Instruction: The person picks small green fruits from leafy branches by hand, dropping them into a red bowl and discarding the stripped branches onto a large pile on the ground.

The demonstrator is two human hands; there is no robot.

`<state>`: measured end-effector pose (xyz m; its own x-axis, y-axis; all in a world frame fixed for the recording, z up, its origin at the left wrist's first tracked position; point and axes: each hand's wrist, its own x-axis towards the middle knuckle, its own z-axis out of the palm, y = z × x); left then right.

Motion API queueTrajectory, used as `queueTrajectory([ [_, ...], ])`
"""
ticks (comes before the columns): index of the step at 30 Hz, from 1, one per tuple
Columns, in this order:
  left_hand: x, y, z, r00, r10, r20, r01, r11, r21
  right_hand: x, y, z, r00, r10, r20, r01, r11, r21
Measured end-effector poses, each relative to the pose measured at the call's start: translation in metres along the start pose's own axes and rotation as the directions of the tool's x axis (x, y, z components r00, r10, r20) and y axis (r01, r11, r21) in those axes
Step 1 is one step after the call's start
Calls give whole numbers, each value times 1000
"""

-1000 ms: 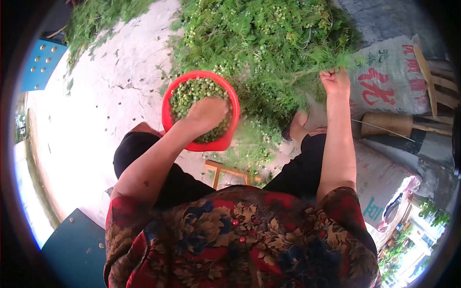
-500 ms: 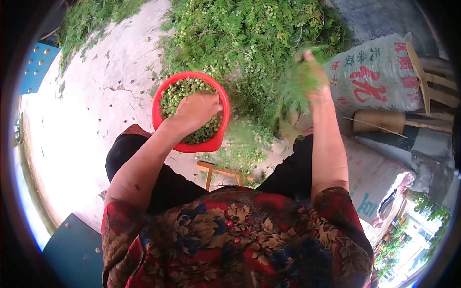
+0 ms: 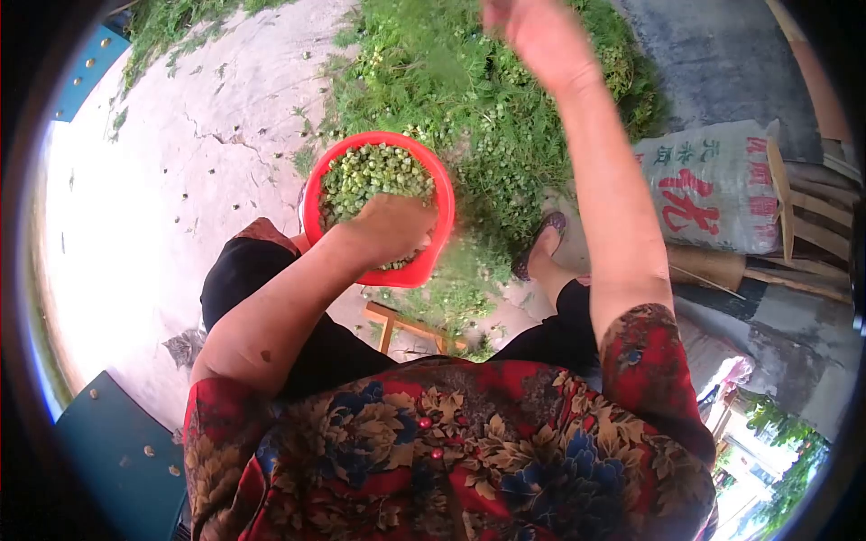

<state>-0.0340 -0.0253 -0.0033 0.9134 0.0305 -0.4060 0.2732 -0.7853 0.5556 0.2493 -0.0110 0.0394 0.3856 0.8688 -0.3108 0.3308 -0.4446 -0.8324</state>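
Note:
My left hand (image 3: pixel 394 227) is over the right side of a red plastic basin (image 3: pixel 316 185), its fingers curled in and slightly blurred. Whatever they hold is hidden. Small, knobby green cones (image 3: pixel 374 174) fill the basin. At the top edge of the view my right hand (image 3: pixel 546 41) is smeared by motion and partly cut off, so its fingers cannot be read. Beneath it spreads a large heap of feathery green conifer branches (image 3: pixel 487 117) carrying similar cones.
A white printed sack (image 3: pixel 717 185) lies at the right beside wooden slats (image 3: pixel 816 216). A small wooden frame (image 3: pixel 410 325) is between my knees. Blue metal pieces (image 3: pixel 126 460) stand at the left. Loose cones dot the concrete floor (image 3: pixel 234 117).
My right hand has swung up and forward, away from beside the sack, where it held a green sprig. My left hand stays at the basin, which appears slightly further right in view.

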Motion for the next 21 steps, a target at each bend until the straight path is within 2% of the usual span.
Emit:
queueTrajectory([
  [2,-3,4,-10,999,-49,-14,48,998,-36,29,-12,-10,989,-110,-95,134,944,302],
  [4,-1,-1,-5,999,-41,-14,41,999,22,56,-19,-24,949,-203,-241,306,778,548],
  [5,-2,-2,2,999,-41,-10,41,998,41,49,17,-11,989,-31,-142,83,925,372],
  [6,-3,1,4,1000,-26,-8,26,998,49,50,58,7,983,174,-65,-147,941,305],
  [7,-4,4,4,1000,-15,-7,16,998,57,44,96,26,957,285,53,-289,954,83],
  [8,-3,6,5,1000,-9,-4,9,998,65,39,158,48,954,288,85,-297,946,130],
  [9,0,6,11,1000,-11,-6,12,996,84,39,225,77,941,338,17,-339,941,26],
  [10,2,7,13,1000,-7,19,5,995,99,33,272,102,958,285,13,-282,952,-118],
  [11,3,10,13,999,-1,44,-4,993,115,22,293,122,955,298,16,-289,936,-203],
  [12,5,14,11,998,6,67,-15,991,133,14,304,137,952,306,14,-289,913,-287],
  [13,6,18,5,999,-15,47,12,998,66,11,309,148,938,346,20,-323,894,-310],
  [16,10,10,16,986,135,-94,-119,979,163,8,311,174,885,465,22,-415,810,-414],
  [18,13,7,20,973,155,-172,-127,978,167,9,301,182,839,545,7,-458,713,-531],
  [20,13,5,22,943,214,-256,-175,970,168,12,318,185,907,421,4,-367,797,-480],
  [21,13,7,21,982,145,-120,-126,980,156,17,339,189,937,348,-11,-319,844,-431],
])
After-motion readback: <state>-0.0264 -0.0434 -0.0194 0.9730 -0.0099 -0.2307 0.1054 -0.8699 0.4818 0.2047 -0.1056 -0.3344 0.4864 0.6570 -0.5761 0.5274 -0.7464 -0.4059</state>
